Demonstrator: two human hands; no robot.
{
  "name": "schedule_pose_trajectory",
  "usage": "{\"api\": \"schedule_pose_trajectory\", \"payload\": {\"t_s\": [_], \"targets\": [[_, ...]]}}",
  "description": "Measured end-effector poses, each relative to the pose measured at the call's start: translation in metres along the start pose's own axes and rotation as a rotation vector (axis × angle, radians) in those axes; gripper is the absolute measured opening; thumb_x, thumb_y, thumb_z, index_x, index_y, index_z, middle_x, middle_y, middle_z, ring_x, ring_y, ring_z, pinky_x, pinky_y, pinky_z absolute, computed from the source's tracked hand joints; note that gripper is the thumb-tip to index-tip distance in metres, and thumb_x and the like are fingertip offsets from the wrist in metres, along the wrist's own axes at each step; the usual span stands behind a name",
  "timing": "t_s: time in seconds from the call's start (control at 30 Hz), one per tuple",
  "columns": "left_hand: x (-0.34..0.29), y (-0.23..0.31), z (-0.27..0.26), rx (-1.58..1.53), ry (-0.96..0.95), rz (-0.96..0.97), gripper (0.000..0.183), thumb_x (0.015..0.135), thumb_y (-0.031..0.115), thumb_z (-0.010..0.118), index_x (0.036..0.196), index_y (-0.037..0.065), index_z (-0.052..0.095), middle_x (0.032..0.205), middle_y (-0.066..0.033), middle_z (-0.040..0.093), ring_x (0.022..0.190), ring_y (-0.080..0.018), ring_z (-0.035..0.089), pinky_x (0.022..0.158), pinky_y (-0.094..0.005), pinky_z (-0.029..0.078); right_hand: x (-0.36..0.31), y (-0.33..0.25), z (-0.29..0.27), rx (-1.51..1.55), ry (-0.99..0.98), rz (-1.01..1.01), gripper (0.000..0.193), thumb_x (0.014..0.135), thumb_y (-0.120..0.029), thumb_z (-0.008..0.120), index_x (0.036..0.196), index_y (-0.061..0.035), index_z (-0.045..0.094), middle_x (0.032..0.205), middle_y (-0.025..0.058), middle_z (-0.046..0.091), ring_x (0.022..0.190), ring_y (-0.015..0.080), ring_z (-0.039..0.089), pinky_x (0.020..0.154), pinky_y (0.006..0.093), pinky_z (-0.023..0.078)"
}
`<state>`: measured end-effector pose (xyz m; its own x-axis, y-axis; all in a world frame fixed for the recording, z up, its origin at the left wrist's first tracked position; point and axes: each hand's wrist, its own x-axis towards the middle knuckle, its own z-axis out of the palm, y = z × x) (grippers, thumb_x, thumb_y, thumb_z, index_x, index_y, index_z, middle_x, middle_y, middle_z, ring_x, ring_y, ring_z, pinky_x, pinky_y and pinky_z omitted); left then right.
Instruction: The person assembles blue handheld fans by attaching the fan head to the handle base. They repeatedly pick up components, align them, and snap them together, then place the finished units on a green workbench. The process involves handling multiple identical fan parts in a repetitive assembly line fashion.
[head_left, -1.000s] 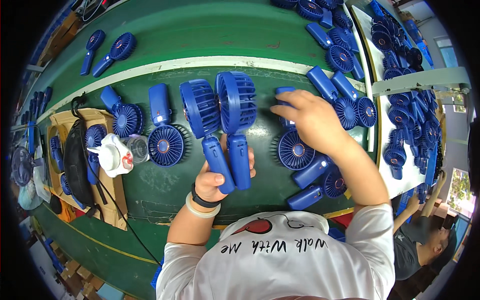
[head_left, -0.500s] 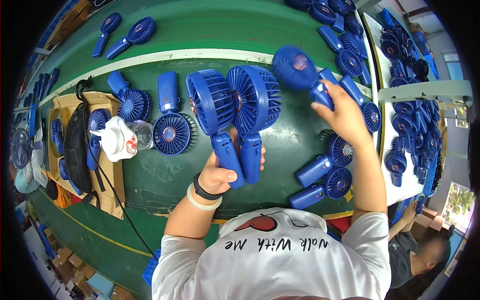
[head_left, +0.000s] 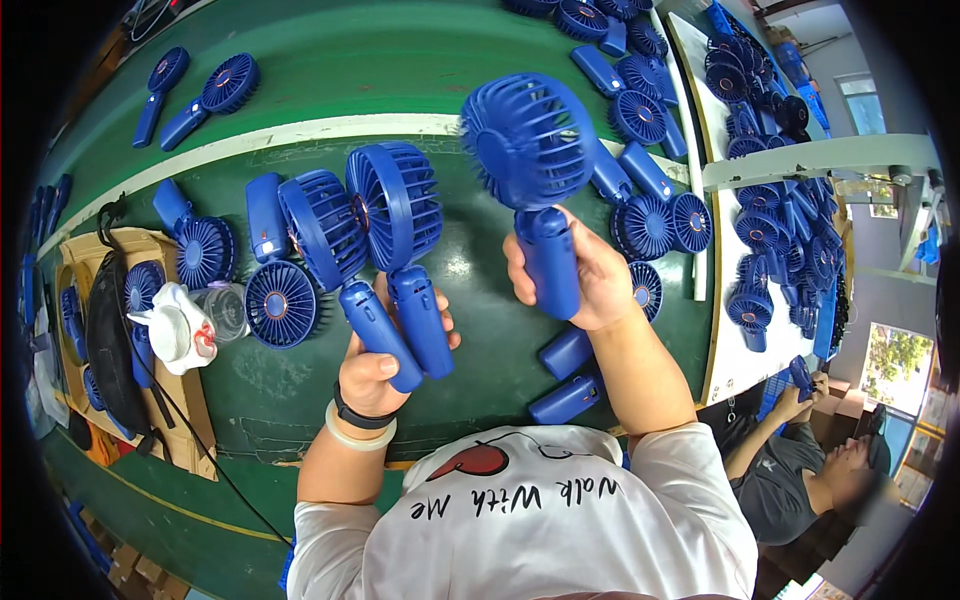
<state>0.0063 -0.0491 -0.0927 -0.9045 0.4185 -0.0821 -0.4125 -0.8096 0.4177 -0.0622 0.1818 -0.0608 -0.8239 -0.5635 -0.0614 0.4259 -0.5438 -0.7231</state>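
Note:
My left hand [head_left: 368, 380] is closed around the handles of two blue handheld fans [head_left: 418, 320], their caged heads side by side and pointing away from me. To the right, my right hand [head_left: 598, 275] grips a third blue handheld fan [head_left: 548, 262] by its handle, upright with its head at the top. The two hands are apart, both above the dark green table [head_left: 470, 400]. Left of the held pair lies another blue fan [head_left: 280, 303]. Beneath my right forearm, more fans [head_left: 564, 400] lie partly hidden.
A cardboard tray [head_left: 195, 420] with a black pouch [head_left: 108, 345] lies left, beside a white cup-like thing [head_left: 172, 328] and a clear jar [head_left: 228, 308]. Beyond a white strip [head_left: 340, 128], fans rest on a green surface. Heaped fans cover a white table [head_left: 722, 345] right, near another person [head_left: 790, 490].
My right hand has brought its fan leftward and turned it upright, closer to the left hand's pair. The whole view has shifted, so the table things appear further left.

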Motion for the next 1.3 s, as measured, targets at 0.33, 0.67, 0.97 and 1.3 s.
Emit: {"api": "schedule_pose_trajectory", "payload": {"t_s": [0.33,0.67,0.97,1.3], "targets": [[-0.002,-0.001,0.006,-0.017,0.122,0.058,0.086,0.065,0.013,0.065,0.14,0.017,0.022,0.127,-0.0139,0.041,0.117,-0.0294,0.046,0.096,-0.059,0.038,-0.004,0.009,0.013,-0.476,0.382,0.024,0.048,0.082,-0.011,0.061,0.126,-0.0003,0.044,0.1,0.0073,0.06,0.088,0.0154,0.059,0.081,0.0289,0.047],[-0.005,-0.001,0.005,0.009,0.11,0.021,0.088,0.067,0.009,0.066,0.141,0.016,0.019,0.131,-0.0167,0.038,0.115,-0.0325,0.05,0.088,-0.0572,0.047,-0.002,0.011,0.013,-0.434,0.375,0.009,0.042,0.079,-0.006,0.06,0.119,-0.001,0.047,0.101,0.0099,0.06,0.089,0.0195,0.061,0.082,0.0326,0.048],[-0.002,-0.006,0.004,0.127,0.12,-0.003,0.087,0.064,0.006,0.07,0.138,0.009,0.023,0.13,-0.0169,0.038,0.117,-0.0322,0.047,0.089,-0.0546,0.048,-0.001,0.014,0.008,-0.433,0.37,0.006,0.043,0.08,-0.006,0.061,0.12,-0.0012,0.045,0.107,0.0114,0.058,0.095,0.0225,0.06,0.086,0.0348,0.047],[0.003,-0.005,0.015,0.559,0.0,0.123,0.069,0.067,0.004,0.071,0.128,0.0,0.039,0.122,-0.0084,0.051,0.113,-0.0165,0.048,0.098,-0.0344,0.037,-0.01,0.044,0.032,-0.374,-0.014,0.048,0.092,0.081,-0.018,0.067,0.143,-0.0045,0.001,0.146,0.0154,0.015,0.134,0.0273,0.022,0.108,0.0406,0.02]]}}
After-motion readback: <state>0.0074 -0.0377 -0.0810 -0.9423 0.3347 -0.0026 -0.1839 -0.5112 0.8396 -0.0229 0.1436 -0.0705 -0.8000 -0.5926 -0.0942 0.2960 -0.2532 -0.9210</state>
